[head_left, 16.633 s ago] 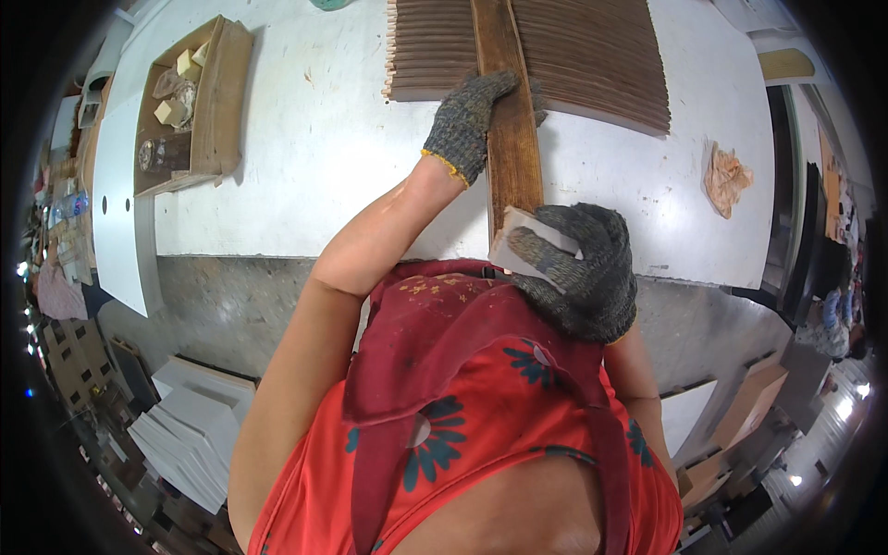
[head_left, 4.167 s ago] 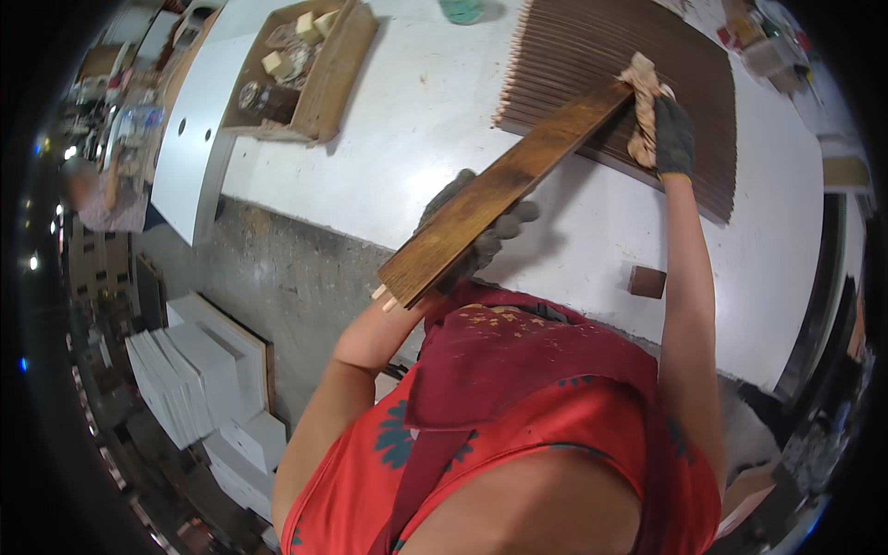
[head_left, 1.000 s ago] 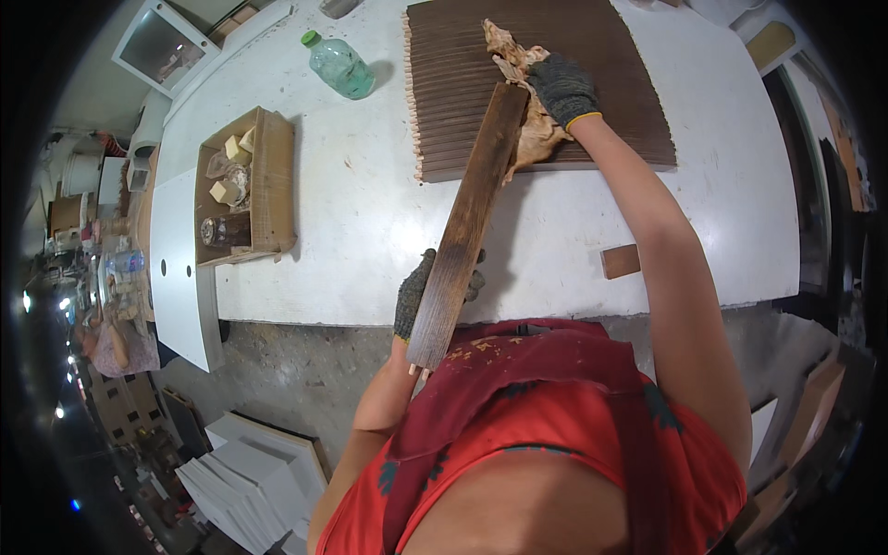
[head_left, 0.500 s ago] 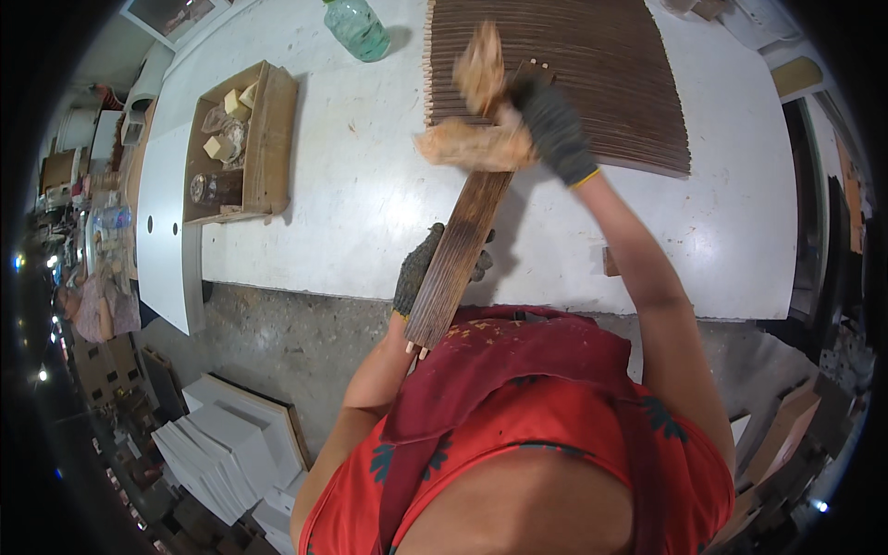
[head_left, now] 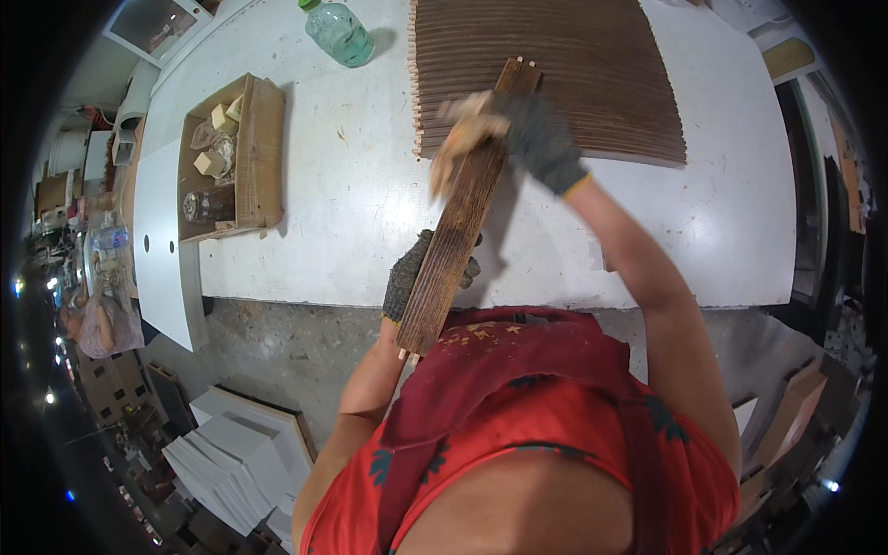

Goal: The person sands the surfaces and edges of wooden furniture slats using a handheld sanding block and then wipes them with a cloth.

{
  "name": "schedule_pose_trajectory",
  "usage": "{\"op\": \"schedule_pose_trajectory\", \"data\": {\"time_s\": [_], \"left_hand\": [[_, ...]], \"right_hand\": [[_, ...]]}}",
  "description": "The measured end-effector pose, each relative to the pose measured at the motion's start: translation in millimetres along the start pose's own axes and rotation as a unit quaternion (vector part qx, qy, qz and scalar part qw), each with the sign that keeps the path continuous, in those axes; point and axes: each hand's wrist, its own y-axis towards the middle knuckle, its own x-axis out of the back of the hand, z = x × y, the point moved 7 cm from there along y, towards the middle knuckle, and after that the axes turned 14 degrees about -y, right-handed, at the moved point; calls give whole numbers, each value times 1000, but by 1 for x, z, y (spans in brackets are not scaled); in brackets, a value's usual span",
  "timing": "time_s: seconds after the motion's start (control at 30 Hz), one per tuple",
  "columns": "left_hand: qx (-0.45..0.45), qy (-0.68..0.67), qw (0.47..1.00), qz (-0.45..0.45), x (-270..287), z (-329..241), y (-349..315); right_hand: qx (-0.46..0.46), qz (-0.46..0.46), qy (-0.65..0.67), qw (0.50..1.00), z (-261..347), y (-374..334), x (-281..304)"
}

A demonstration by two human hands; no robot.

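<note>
A dark brown wooden slat [head_left: 446,254] with pale dowels at both ends lies slanted in front of me, one end close to my apron, the other over the slats at the back. My left hand [head_left: 403,277], in a dark grey knit glove, grips it from underneath near its lower half, fingertips showing on the far side. My gloved right hand [head_left: 546,143] is closed on a crumpled tan cloth [head_left: 458,148] at the slat's upper part. Cloth and right fingers are smeared by motion.
Many similar brown slats [head_left: 573,74] lie side by side on the white table [head_left: 342,250]. A greenish jar [head_left: 340,35] with a green lid stands at the back. To the left, a cardboard box [head_left: 263,157] holds yellowish blocks and a glass jar. White panels [head_left: 227,462] are stacked on the floor.
My right hand has moved slightly down and left along the slat, the cloth swinging in and bunching closer to it. The slat has shifted a little left; my left hand still holds it.
</note>
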Motion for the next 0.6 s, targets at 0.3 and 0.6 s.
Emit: {"op": "schedule_pose_trajectory", "data": {"time_s": [0.3, 0.6], "left_hand": [[55, -325, 943, 46, -19, -4, 4], [20, -153, 988, -2, -18, -11, 17]], "right_hand": [[-45, -62, -294, 953, -117, 26, 27], [10, -131, -121, 984, 21, -45, 12]]}}
